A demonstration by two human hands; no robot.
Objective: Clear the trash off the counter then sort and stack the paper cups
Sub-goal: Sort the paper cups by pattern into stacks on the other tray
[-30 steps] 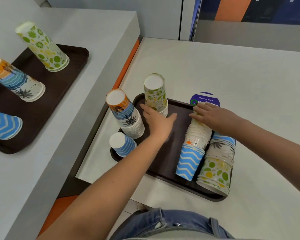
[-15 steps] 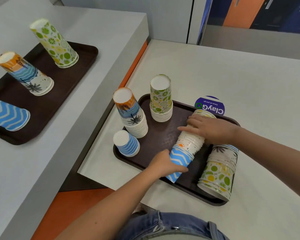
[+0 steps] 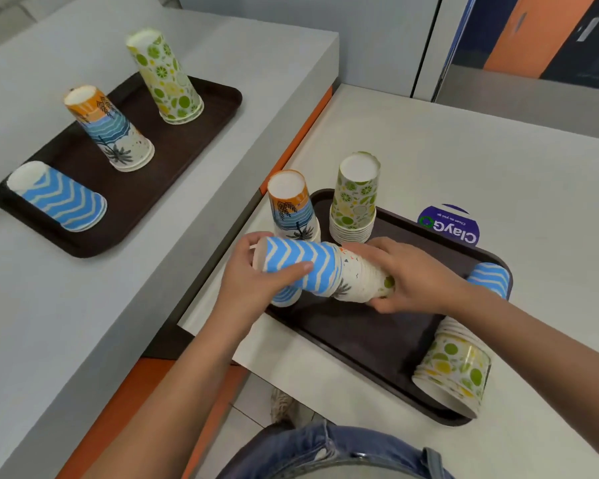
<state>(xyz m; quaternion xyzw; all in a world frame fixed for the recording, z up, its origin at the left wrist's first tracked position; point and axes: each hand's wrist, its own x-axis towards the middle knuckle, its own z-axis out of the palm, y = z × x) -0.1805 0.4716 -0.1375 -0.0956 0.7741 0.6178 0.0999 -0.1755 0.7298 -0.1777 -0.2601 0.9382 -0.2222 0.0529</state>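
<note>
Above the near dark tray (image 3: 367,337) I hold a mixed stack of paper cups (image 3: 329,271) sideways. My left hand (image 3: 253,281) grips its blue zigzag end cup, and my right hand (image 3: 415,274) grips the pale end. On the tray stand an upside-down sunset-palm stack (image 3: 291,209) and a lime-print stack (image 3: 355,198). A small blue zigzag cup (image 3: 286,297) sits partly hidden under my left hand. Another blue zigzag cup (image 3: 491,278) lies behind my right wrist, and a lime-print stack (image 3: 453,368) lies on its side at the tray's right end.
A second dark tray (image 3: 142,188) on the left counter carries a lime-print stack (image 3: 166,77), a sunset-palm stack (image 3: 108,129) and a lying blue zigzag stack (image 3: 59,198). A purple round sticker (image 3: 450,224) is on the right counter behind the near tray. A gap separates the two counters.
My left hand went from the tray's middle to the blue zigzag end. Both hands then lifted the mixed stack off the tray and turned it sideways toward the left.
</note>
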